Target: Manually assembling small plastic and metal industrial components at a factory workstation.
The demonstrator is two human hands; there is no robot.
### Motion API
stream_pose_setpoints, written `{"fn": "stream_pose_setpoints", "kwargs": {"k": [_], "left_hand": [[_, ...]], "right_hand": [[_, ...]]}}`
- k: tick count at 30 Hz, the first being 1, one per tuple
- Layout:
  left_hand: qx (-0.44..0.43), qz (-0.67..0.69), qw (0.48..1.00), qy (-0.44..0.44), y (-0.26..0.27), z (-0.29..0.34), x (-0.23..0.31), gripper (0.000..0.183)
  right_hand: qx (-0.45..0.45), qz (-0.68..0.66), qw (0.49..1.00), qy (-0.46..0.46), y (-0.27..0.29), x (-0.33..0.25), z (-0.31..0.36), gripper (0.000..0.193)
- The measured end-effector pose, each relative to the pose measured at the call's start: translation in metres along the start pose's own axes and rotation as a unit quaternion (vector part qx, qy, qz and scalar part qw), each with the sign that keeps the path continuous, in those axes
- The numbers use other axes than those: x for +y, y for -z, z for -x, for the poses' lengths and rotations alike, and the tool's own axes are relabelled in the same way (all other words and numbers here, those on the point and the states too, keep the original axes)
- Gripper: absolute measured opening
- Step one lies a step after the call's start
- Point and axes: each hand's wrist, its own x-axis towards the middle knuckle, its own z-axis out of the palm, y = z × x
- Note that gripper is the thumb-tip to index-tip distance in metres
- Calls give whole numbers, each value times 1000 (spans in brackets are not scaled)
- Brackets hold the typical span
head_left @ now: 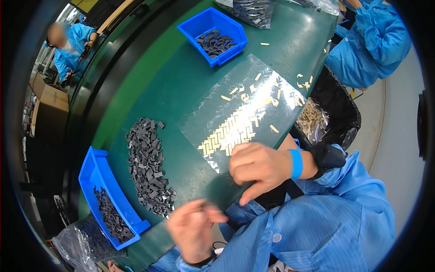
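Note:
My right hand (pixel 259 168), with a blue band on its wrist, hovers at the near edge of a clear plastic sheet (pixel 199 113). Its fingers are curled under and closed, the thumb stands apart, and whatever they hold is hidden. Small pale-yellow strips (pixel 226 131) lie on the sheet, many in a herringbone-like pattern, others loose farther up. My left hand (pixel 192 229) is smeared by motion over the table's near edge. It is closest to a long pile of small dark-grey pieces (pixel 147 167); its grip is unclear.
A blue bin (pixel 120 181) of dark pieces stands at left, another blue bin (pixel 210 20) at the far side. Bags of dark parts (pixel 253 11) lie behind. Below the table's right edge sits a black-lined container (pixel 337 109). Co-workers in blue (pixel 367 45) are nearby.

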Motion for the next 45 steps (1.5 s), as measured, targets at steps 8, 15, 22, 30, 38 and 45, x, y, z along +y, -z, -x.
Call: {"fn": "stream_pose_setpoints", "kwargs": {"k": [8, 15, 22, 30, 38, 45], "left_hand": [[364, -672, 568, -305, 119, 36, 128, 23], [169, -794, 521, -262, 72, -25, 67, 53], [-144, -706, 654, -231, -23, -71, -20, 69], [-146, -700, 641, -279, -16, -87, -37, 57], [-134, -702, 643, -274, -18, -85, -36, 55], [-129, -626, 745, -191, -16, -87, -33, 64]], "right_hand": [[16, 142, 978, -154, 59, -10, 1, 11], [-37, 210, 975, -60, 39, 8, 4, 14], [-123, 190, 970, -89, 28, 16, 1, 23], [-139, 207, 964, -95, 29, 19, -2, 26], [-126, 215, 964, -92, 27, 21, -9, 22], [72, 81, 981, -158, 33, 13, -3, 8]]}}
